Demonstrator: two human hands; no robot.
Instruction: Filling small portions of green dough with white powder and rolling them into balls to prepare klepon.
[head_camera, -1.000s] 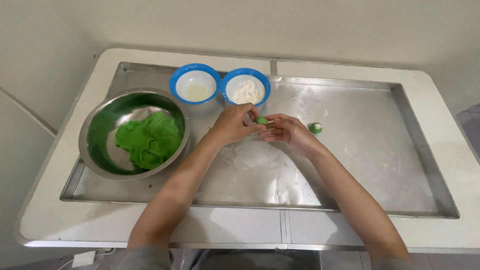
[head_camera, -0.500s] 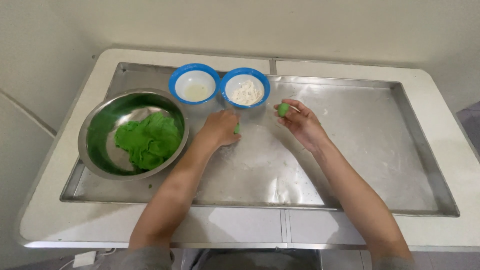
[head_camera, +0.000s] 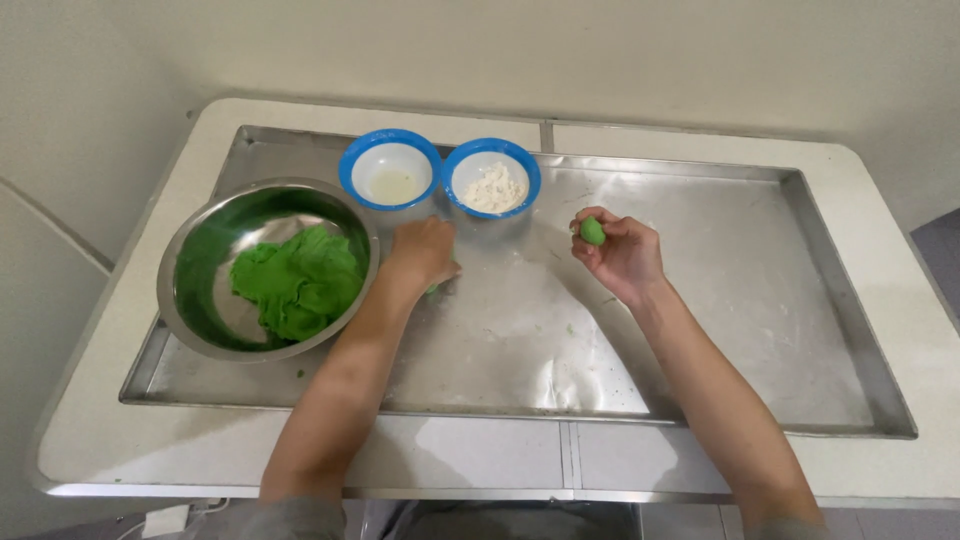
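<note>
Head view: right hand (head_camera: 625, 255) raised above the tray (head_camera: 700, 330), fingers curled round a green dough ball (head_camera: 592, 231); left hand (head_camera: 425, 252) palm-down, closed over a dough scrap (head_camera: 434, 289) beside the steel bowl (head_camera: 200, 240) of green dough (head_camera: 295, 280). Flour bowl (head_camera: 492, 177) and liquid bowl (head_camera: 390, 172) just behind. Risk, judged: light fingertip hold could let the ball roll off across the slick tray.

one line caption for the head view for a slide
Right hand holds a green dough ball; left hand presses the steel tray.
</note>
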